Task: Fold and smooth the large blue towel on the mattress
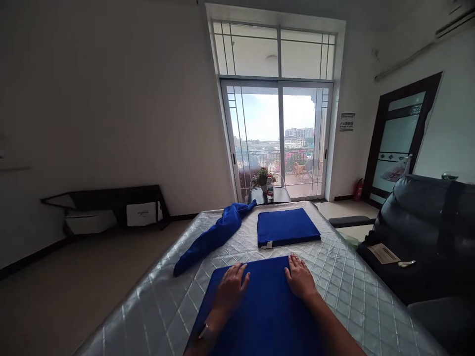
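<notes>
- Left hand [230, 287], right hand [300, 279]: flat, thumbs spread, on near blue cloth [264, 306].
- It extends back toward wearer; folded blue cloth [287, 225] ahead, nearer right hand.

Left hand [230, 286] and right hand [301, 278] both bare. Right forearm [334, 319] bare to frame edge. Left wrist wears one narrow item [204, 331], pale and glinting against a darker edge; watch or bracelet, too small to tell. Right wrist bare.

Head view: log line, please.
left hand: on near cloth; right hand: at its right edge; far cloth: folded; bunched cloth: beside it
</notes>
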`<control>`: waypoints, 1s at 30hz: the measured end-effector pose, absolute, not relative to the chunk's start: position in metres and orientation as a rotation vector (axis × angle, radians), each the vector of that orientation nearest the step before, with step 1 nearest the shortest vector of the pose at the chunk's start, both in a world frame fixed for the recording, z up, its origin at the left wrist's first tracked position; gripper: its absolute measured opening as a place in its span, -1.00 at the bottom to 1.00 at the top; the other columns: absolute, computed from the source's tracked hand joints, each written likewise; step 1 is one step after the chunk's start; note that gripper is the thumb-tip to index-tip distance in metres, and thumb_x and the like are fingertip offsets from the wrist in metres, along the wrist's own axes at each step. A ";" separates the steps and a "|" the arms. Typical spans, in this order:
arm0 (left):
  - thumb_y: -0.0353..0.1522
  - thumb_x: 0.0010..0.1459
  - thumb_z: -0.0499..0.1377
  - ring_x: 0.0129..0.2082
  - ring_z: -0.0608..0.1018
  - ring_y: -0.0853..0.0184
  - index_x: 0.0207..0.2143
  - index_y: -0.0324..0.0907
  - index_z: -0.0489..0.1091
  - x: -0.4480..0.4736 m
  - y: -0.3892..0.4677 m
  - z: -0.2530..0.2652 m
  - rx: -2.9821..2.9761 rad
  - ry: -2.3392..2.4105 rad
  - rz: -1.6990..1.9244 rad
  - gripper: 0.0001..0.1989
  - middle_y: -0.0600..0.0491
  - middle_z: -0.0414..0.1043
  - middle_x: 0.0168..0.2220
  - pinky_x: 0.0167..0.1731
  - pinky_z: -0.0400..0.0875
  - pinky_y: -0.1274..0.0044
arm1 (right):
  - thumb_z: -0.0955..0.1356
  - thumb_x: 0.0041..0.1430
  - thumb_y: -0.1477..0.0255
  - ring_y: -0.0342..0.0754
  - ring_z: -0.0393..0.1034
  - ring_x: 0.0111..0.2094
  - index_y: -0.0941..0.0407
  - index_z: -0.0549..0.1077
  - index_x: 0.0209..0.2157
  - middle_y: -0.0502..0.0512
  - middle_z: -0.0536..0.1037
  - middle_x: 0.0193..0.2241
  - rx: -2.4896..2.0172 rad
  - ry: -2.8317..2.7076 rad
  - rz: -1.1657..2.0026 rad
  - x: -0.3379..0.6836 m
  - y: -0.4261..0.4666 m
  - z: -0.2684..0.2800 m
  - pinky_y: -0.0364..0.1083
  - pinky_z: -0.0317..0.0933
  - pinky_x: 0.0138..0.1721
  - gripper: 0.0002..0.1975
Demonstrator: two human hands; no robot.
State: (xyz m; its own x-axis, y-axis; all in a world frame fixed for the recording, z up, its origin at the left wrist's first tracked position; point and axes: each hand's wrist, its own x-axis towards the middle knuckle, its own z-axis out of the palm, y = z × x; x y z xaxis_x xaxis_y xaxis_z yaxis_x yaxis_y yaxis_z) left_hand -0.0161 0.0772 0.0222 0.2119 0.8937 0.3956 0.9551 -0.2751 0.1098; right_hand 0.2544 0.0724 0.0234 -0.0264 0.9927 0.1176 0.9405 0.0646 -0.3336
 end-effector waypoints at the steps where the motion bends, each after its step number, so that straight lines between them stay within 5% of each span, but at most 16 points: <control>1: -0.11 0.42 -0.12 0.29 0.41 0.14 0.24 -0.12 0.36 -0.001 0.074 0.023 -2.387 -1.745 -0.577 -0.47 -0.06 0.41 0.28 0.28 0.30 0.28 | 0.05 0.40 0.24 0.03 -0.14 0.45 0.31 0.06 0.41 0.20 0.00 0.44 -1.928 -2.029 0.231 0.254 0.073 0.023 0.01 -0.29 0.43 -0.32; 13: -0.13 0.46 -0.26 0.37 0.29 0.14 0.38 -0.13 0.15 0.140 0.097 0.003 -2.712 -1.439 -0.734 -0.42 -0.15 0.30 0.34 0.32 0.21 0.14 | 0.07 0.35 0.45 -0.04 -0.19 0.46 0.25 0.00 0.44 0.15 -0.04 0.46 -1.917 -2.107 0.202 0.262 0.077 0.011 -0.02 -0.31 0.42 -0.35; 20: 0.01 0.42 -0.29 0.42 0.17 0.11 0.40 -0.17 0.12 0.067 0.104 -0.005 -2.594 -1.664 -0.480 -0.30 -0.12 0.15 0.41 0.38 0.10 0.16 | 0.03 0.41 0.28 0.00 -0.20 0.46 0.28 0.00 0.43 0.16 -0.06 0.45 -1.952 -2.040 0.245 0.255 0.075 0.020 0.02 -0.32 0.42 -0.35; 30: -0.09 0.43 -0.19 0.43 0.13 0.11 0.40 -0.27 0.10 -0.099 0.115 -0.025 -2.289 -1.941 -0.296 -0.35 -0.16 0.03 0.44 0.37 0.09 0.23 | 0.01 0.41 0.28 -0.01 -0.17 0.46 0.30 0.04 0.42 0.18 -0.02 0.45 -1.961 -2.056 0.183 0.254 0.075 0.019 0.00 -0.32 0.43 -0.34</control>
State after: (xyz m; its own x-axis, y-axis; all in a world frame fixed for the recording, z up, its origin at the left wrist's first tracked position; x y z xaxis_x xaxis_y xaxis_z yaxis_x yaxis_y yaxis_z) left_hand -0.0989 0.1151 -0.0247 0.1558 0.9608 0.2294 0.9855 -0.1670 0.0304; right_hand 0.2541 0.0746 0.0192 -0.0288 0.9920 0.1231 0.9548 0.0637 -0.2904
